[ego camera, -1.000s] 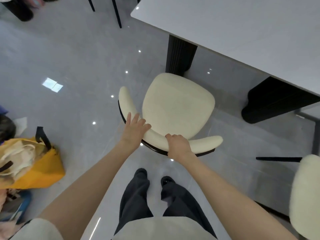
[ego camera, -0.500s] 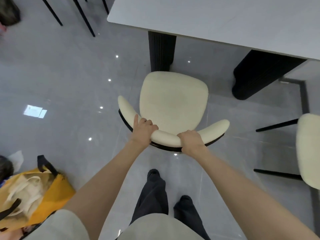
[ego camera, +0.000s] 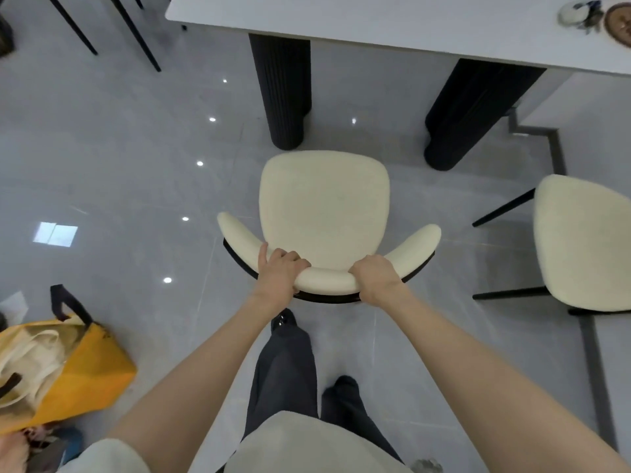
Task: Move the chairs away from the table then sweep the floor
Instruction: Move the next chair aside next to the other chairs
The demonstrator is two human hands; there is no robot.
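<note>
A cream padded chair (ego camera: 324,206) with a curved backrest and a black frame stands on the grey tiled floor just in front of me, its seat facing the table (ego camera: 375,15). My left hand (ego camera: 278,273) grips the left part of the backrest, fingers curled over its top. My right hand (ego camera: 377,278) grips the backrest a little to the right of centre. The chair's front edge lies close to the table's two black fluted legs (ego camera: 281,87). A second cream chair (ego camera: 584,244) stands at the right.
A yellow bag (ego camera: 78,367) holding cream cloth lies on the floor at my left. Thin black legs of other furniture (ego camera: 136,32) show at the top left. Small objects (ego camera: 594,15) sit on the table's far right corner. My feet stand behind the chair.
My left hand's fingers have curled round the backrest. The chair has turned to face the table squarely and sits further out from under the tabletop. The second chair shows more fully.
</note>
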